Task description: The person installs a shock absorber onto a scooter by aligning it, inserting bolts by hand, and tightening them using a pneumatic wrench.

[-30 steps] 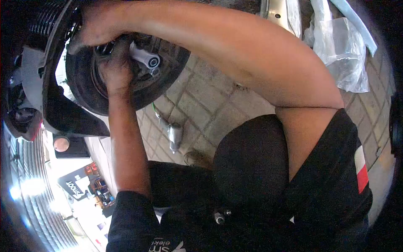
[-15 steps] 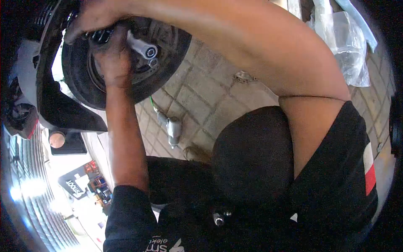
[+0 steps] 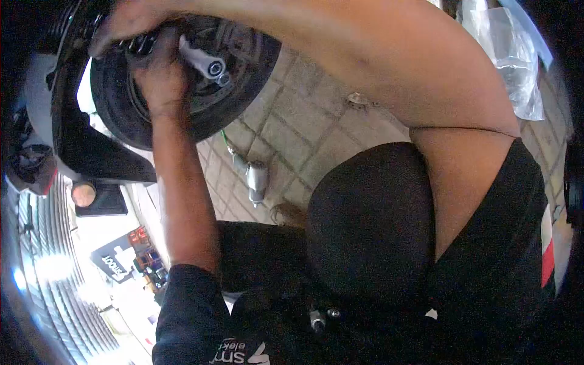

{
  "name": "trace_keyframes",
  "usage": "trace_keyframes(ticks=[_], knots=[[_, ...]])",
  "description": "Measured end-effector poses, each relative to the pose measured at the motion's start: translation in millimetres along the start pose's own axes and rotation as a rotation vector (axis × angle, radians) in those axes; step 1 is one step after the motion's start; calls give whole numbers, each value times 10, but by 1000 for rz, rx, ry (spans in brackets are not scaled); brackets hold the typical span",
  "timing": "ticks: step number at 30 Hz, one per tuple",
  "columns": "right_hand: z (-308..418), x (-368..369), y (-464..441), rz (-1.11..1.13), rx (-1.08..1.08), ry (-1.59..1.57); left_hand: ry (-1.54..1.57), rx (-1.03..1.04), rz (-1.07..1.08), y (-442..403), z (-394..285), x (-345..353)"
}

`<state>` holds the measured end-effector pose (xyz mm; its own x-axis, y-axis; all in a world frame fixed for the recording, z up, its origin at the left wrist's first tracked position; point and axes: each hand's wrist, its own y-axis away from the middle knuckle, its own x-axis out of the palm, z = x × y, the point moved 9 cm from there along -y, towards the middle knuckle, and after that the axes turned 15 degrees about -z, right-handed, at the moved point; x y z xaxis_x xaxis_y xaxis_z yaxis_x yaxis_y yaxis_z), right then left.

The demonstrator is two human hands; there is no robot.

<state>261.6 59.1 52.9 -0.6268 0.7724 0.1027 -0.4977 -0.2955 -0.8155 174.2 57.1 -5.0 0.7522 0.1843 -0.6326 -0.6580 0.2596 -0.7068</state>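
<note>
My left hand (image 3: 162, 79) reaches up in front of a wheel (image 3: 234, 112) with a black tyre. Its fingers close around the lower part of a shock absorber with a dark coil spring (image 3: 142, 44); the fingertips are partly hidden. Just right of that hand a silver metal arm (image 3: 201, 59) with a bolt hole at its end stands out over the wheel hub. From the right, my right hand (image 3: 131, 23) arches over the top of the spring beside a black fender (image 3: 70, 109). Blur and the frame edge obscure its fingers, and its grip does not show.
A silver air tool (image 3: 257, 182) with a green hose lies on the paving bricks (image 3: 304, 97) below the wheel. Clear plastic wrapping (image 3: 514, 67) is at the upper right. A black tray (image 3: 103, 202) and a dark box (image 3: 112, 263) stand on the left, near a ribbed shutter (image 3: 42, 267).
The view has shifted slightly, so the air tool and floor appear a little higher and further right. Both hands stay at the shock absorber, with only small movement.
</note>
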Motion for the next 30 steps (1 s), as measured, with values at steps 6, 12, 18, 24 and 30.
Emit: trace_keyframes(ticks=[6, 12, 18, 24, 30], knots=[[213, -389, 163, -41, 202, 15, 585, -758, -181, 87, 269, 109], [19, -152, 137, -64, 84, 114, 642, -769, -155, 369, 399, 213], [-137, -184, 315, -95, 129, 170, 716, -902, -245, 327, 69, 227], [-266, 6, 175, 3, 249, 213, 643, -851, -94, 226, 150, 144], [-173, -176, 354, 98, 406, 205, 337, -836, 51, 390, 159, 113]])
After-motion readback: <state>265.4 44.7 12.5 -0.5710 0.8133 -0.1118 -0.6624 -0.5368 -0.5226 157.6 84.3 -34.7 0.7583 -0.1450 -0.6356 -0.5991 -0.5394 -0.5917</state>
